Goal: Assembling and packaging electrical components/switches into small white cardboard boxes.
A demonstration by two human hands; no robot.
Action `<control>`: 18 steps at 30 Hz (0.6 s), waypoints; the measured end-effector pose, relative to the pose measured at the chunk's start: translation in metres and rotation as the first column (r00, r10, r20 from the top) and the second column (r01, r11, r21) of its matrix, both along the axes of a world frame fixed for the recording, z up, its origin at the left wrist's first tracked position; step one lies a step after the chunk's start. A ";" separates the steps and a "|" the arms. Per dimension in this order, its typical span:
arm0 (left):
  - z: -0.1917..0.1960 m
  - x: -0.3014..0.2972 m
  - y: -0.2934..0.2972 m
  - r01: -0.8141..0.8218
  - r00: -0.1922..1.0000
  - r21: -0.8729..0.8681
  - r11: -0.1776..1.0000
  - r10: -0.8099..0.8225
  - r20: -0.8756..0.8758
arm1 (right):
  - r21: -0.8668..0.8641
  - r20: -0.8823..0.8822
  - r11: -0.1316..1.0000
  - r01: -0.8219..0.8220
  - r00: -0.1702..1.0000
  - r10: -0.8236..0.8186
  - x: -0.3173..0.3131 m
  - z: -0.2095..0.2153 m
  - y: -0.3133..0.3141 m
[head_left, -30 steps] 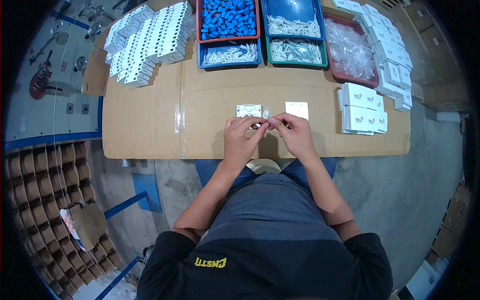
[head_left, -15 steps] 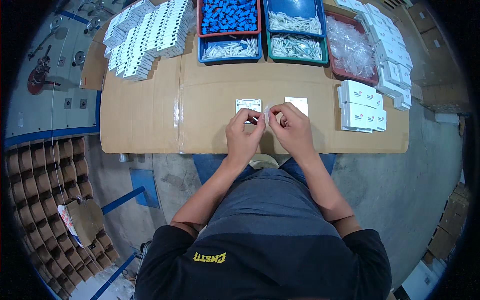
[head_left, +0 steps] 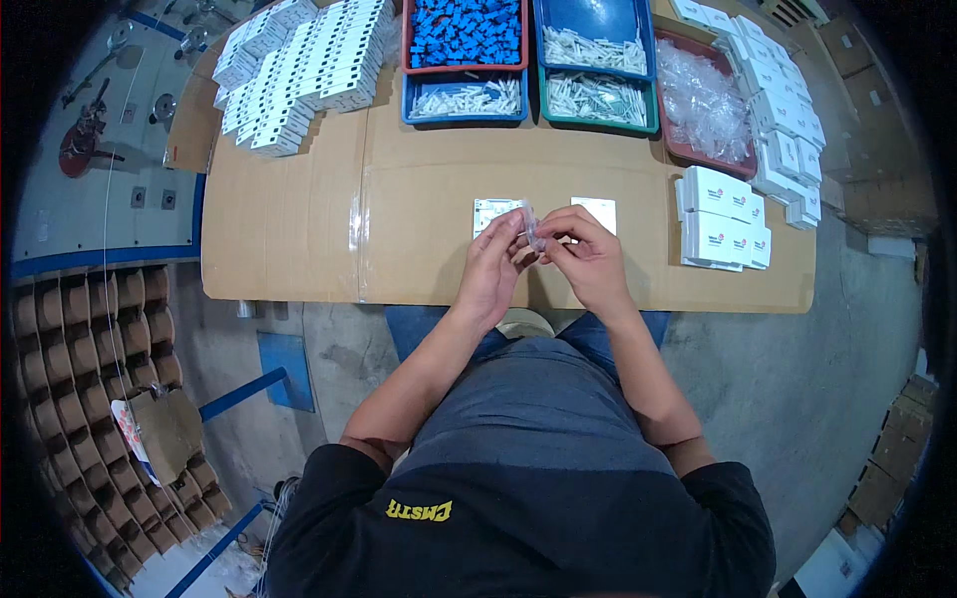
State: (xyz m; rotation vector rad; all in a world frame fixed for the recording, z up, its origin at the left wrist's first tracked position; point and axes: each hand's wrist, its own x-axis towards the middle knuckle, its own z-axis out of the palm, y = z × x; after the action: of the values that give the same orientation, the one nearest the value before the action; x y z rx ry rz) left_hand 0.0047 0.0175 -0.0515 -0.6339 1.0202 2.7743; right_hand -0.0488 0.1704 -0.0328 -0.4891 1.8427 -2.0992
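A small clear plastic bag (head_left: 529, 225) is stretched between my hands above the front middle of the table. My left hand (head_left: 487, 267) is closed, its fingertips on the bag's left side. From the other side my right hand (head_left: 595, 263) pinches the bag's lower part between thumb and fingers. What the bag contains, if anything, is too small to tell. Just beyond my left hand lies a white square plate with cut-outs (head_left: 491, 212), partly covered by the fingers. A plain white square piece (head_left: 596, 210) lies beyond my right hand, its near edge hidden.
Along the back stand a red tray of blue parts (head_left: 408, 50), blue trays (head_left: 406, 106) and a green tray (head_left: 654, 122) of small white pieces, and a dark red tray of clear bags (head_left: 698, 157). White boxes are stacked left (head_left: 289, 85) and right (head_left: 720, 224) on the cardboard-covered table (head_left: 279, 229).
The bag now shows longer and more upright between my hands. My left hand has turned, its fingers raised along the bag; my right fingers have shifted lower on it. The view has shifted slightly.
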 end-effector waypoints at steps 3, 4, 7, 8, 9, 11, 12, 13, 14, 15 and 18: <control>0.000 0.000 -0.002 -0.020 0.999 -0.108 0.994 0.017 -0.027 | 0.136 -0.154 0.991 -0.007 0.988 0.028 -0.005 -0.002 0.007; 0.001 0.000 -0.003 0.001 1.000 -0.201 0.980 -0.006 -0.021 | 0.245 -0.296 0.969 0.016 0.953 0.059 -0.006 -0.001 0.008; 0.002 0.000 -0.001 -0.027 1.000 -0.281 0.959 0.023 -0.017 | 0.261 -0.267 0.965 0.004 0.961 0.069 -0.006 0.006 0.006; 0.002 0.000 0.000 -0.027 1.000 -0.281 0.959 0.023 -0.017 | 0.261 -0.267 0.965 0.004 0.961 0.068 -0.004 0.004 0.003; 0.003 0.000 0.000 -0.072 0.997 -0.228 0.971 0.066 -0.032 | 0.184 -0.171 0.981 0.062 0.985 -0.030 -0.001 0.001 -0.001; 0.002 -0.001 0.001 -0.116 0.993 -0.174 0.978 0.110 -0.046 | 0.112 -0.065 0.985 0.128 0.990 -0.121 0.001 -0.005 -0.004; 0.000 -0.001 0.001 -0.132 0.991 -0.152 0.980 0.128 -0.037 | 0.093 0.067 0.988 0.124 0.989 -0.130 0.000 -0.007 -0.004; -0.002 -0.002 0.000 -0.147 0.989 -0.131 0.980 0.145 -0.028 | 0.074 0.199 0.990 0.122 0.971 -0.135 0.000 -0.009 -0.004; -0.004 -0.001 0.000 -0.145 0.989 -0.131 0.981 0.143 -0.027 | 0.074 0.200 0.989 0.124 0.970 -0.137 -0.001 -0.010 -0.003; -0.006 -0.001 -0.001 -0.158 0.987 -0.145 0.977 0.157 -0.017 | 0.047 0.278 0.997 0.069 0.957 -0.079 -0.002 -0.010 0.000; -0.010 -0.001 -0.003 -0.179 0.984 -0.160 0.971 0.180 -0.006 | 0.043 0.363 0.999 0.020 0.931 -0.035 -0.008 -0.012 0.007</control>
State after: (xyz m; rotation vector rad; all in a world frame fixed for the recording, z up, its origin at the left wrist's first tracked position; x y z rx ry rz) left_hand 0.0040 0.0143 -0.0616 -0.7962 1.2523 2.8582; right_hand -0.0572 0.1769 -0.0444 -0.0542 1.6759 -2.0028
